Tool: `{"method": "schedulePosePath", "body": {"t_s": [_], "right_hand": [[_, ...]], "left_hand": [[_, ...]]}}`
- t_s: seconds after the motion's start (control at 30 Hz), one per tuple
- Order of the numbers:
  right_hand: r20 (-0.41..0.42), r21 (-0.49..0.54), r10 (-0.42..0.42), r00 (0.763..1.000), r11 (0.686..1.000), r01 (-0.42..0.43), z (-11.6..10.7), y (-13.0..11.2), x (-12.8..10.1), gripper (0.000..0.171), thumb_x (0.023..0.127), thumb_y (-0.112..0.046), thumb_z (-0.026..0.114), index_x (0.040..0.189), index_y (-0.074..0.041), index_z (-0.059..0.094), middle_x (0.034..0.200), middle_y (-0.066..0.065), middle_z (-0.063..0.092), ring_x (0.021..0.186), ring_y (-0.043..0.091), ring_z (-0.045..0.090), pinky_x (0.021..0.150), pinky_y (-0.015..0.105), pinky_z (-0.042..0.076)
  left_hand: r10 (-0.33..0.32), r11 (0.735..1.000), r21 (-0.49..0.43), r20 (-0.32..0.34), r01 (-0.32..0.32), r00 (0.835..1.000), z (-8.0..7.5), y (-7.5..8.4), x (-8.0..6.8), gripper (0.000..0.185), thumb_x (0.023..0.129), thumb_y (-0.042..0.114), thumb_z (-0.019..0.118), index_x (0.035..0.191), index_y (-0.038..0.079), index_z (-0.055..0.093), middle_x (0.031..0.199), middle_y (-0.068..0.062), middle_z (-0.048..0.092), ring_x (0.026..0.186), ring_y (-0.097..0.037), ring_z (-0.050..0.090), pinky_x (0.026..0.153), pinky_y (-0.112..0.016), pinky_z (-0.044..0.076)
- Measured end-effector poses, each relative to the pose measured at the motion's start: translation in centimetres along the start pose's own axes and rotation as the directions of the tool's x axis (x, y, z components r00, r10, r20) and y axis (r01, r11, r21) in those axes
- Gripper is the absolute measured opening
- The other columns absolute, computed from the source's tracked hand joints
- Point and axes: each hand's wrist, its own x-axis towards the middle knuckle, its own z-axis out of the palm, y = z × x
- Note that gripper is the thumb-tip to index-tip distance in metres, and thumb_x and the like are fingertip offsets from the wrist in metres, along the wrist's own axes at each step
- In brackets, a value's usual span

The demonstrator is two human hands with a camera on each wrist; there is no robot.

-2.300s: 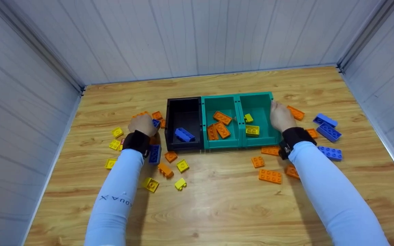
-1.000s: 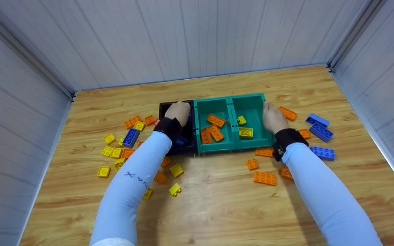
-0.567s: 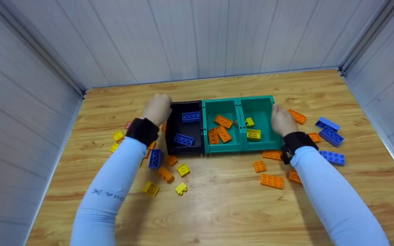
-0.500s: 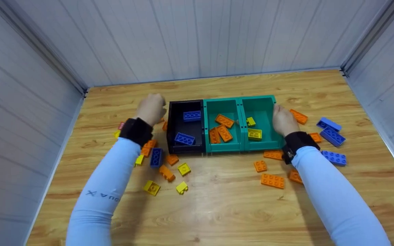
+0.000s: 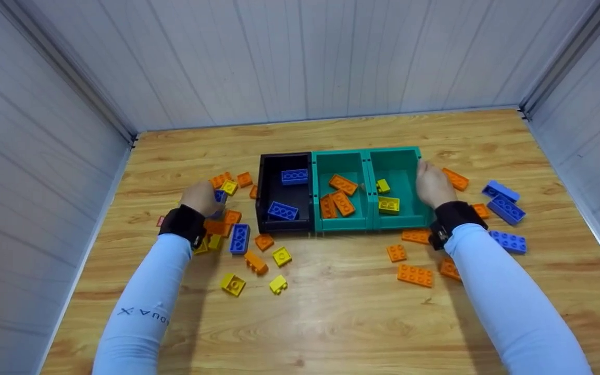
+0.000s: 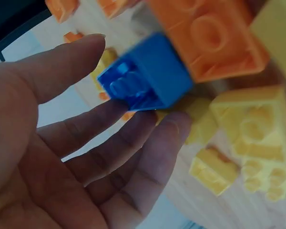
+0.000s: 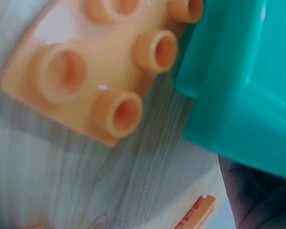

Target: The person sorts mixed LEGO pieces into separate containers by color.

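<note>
My left hand [image 5: 198, 199] is over the brick pile left of the bins. In the left wrist view its fingers are spread around a blue toy brick [image 6: 169, 71]; the fingertips are at the brick, and the thumb stands apart from it. My right hand [image 5: 434, 185] grips the right wall of the right-hand green bin [image 5: 394, 162]; the right wrist view shows part of the hand [image 7: 248, 195] behind the green wall, most of it hidden. Two blue bricks lie in the black bin [image 5: 273, 190]. Orange bricks [image 5: 342, 203] lie in the middle green bin, yellow ones [image 5: 388, 205] in the right.
The three bins stand joined in a row. Left of them, yellow, orange and blue bricks [image 5: 239, 239] are scattered on the wooden table [image 5: 331, 312]. To the right lie orange bricks [image 5: 414, 275] and blue bricks [image 5: 507, 208]. White panels [image 5: 326, 62] enclose the back and sides.
My left hand carried a blue brick into the black bin, let it go there, then moved back left and down to the pile. My right hand has stayed on the green bin.
</note>
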Motion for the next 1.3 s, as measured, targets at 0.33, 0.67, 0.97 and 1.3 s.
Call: {"method": "schedulePosePath", "body": {"t_s": [0.33, 0.67, 0.97, 1.3], "right_hand": [[0.116, 0.078, -0.024, 0.993, 0.997, 0.015, -2.8, -0.2, -0.4, 0.058, 0.108, -0.045, 0.018, 0.100, 0.000, 0.053, 0.079, 0.012, 0.046, 0.075, 0.027, 0.047, 0.072, 0.039, 0.040], [0.270, 0.204, 0.044, 0.962, 0.974, -0.102, -4.1, -0.2, -3.4, 0.065, 0.107, -0.042, 0.035, 0.155, 0.000, 0.025, 0.148, 0.029, 0.039, 0.125, 0.041, 0.050, 0.097, 0.050, 0.048], [0.277, 0.280, 0.072, 0.958, 0.948, -0.152, -2.7, 1.3, -3.4, 0.067, 0.106, -0.046, 0.035, 0.155, -0.001, 0.026, 0.156, 0.024, 0.029, 0.138, 0.039, 0.035, 0.110, 0.050, 0.033], [0.254, 0.255, 0.006, 0.967, 0.964, -0.074, -2.2, 0.9, -3.1, 0.066, 0.106, -0.048, 0.031, 0.155, -0.003, 0.026, 0.159, 0.022, 0.024, 0.145, 0.040, 0.022, 0.115, 0.052, 0.023]], "left_hand": [[0.015, 0.998, -0.062, -0.078, -0.020, 0.997, 0.1, -0.4, -0.6, 0.038, 0.089, 0.018, 0.072, 0.110, -0.013, 0.063, 0.102, -0.029, 0.065, 0.089, -0.038, 0.062, 0.082, -0.050, 0.051], [0.109, 0.967, -0.202, -0.212, -0.153, 0.971, -2.7, 4.9, -3.1, 0.044, 0.090, 0.006, 0.069, 0.131, -0.007, 0.057, 0.121, -0.027, 0.062, 0.105, -0.038, 0.062, 0.086, -0.048, 0.054], [0.267, 0.942, -0.170, -0.139, -0.288, 0.954, -0.9, 11.6, -1.4, 0.040, 0.090, 0.009, 0.070, 0.127, -0.004, 0.062, 0.114, -0.020, 0.066, 0.094, -0.029, 0.063, 0.079, -0.040, 0.054], [0.304, 0.952, 0.039, -0.031, -0.303, 0.952, 2.1, 14.9, 2.1, 0.003, 0.090, -0.001, 0.062, 0.089, 0.000, 0.064, 0.084, -0.015, 0.064, 0.077, -0.032, 0.063, 0.067, -0.040, 0.047]]}}
